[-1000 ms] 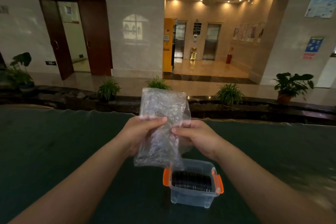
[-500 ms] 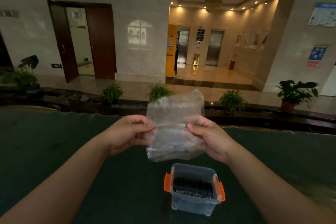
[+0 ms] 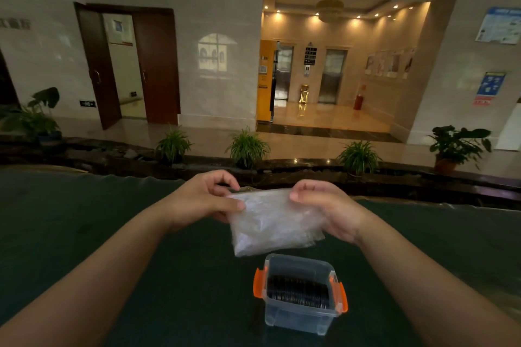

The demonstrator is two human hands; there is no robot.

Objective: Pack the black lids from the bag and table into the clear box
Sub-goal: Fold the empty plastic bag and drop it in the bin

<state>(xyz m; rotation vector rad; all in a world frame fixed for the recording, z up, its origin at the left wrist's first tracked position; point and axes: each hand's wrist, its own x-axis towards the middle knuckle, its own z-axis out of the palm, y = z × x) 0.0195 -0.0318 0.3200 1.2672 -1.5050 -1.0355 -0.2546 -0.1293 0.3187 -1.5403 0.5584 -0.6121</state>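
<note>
A crumpled clear plastic bag (image 3: 272, 221) is stretched flat between both my hands, just above and behind the clear box. My left hand (image 3: 204, 198) pinches its upper left edge, and my right hand (image 3: 328, 205) grips its upper right edge. No lids show through the bag. The clear box (image 3: 300, 317) with orange side latches sits open on the dark green table (image 3: 84, 228) in front of me. A row of black lids (image 3: 297, 291) stands on edge inside it.
The table's far edge runs behind my hands, with a dark stone ledge and several potted plants (image 3: 248, 146) beyond it. A lobby with doors and lifts lies further back.
The bag, held upright a second ago, has been turned sideways and lowered toward the box. Both hands have moved to its top corners and spread apart.
</note>
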